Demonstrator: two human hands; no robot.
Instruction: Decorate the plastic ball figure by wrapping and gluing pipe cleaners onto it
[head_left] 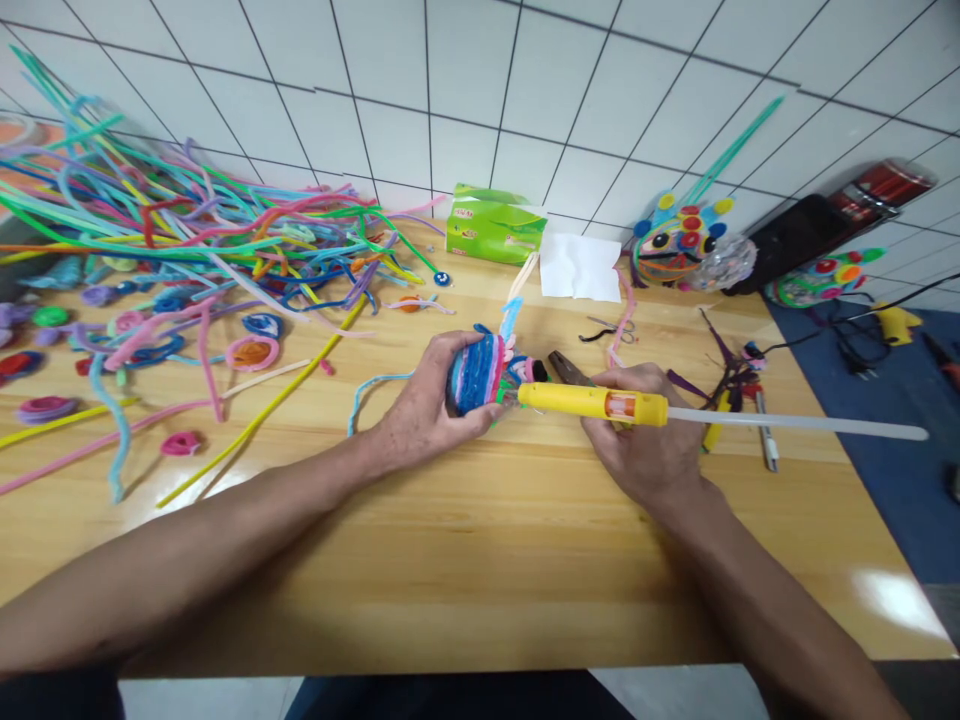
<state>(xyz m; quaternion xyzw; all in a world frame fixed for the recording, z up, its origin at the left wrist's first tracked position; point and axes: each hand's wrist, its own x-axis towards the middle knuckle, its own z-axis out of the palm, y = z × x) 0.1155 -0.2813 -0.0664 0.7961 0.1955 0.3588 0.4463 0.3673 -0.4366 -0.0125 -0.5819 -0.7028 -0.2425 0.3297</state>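
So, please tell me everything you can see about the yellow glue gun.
The glue gun is a yellow plastic tool with an orange band near its rear. It lies nearly level above the wooden table, gripped from below by the right hand. A long, pale glue stick projects from its back toward the right. Its nozzle points left and meets the coiled, multicoloured pipe-cleaner piece that the left hand holds.

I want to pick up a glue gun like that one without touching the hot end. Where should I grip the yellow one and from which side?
Grip the yellow glue gun at its handle, under the barrel, as the right hand does, coming from the near side. It lies level: the nozzle points left at the pipe-cleaner bundle in the left hand, and the glue stick juts out right, so both ends are best avoided.
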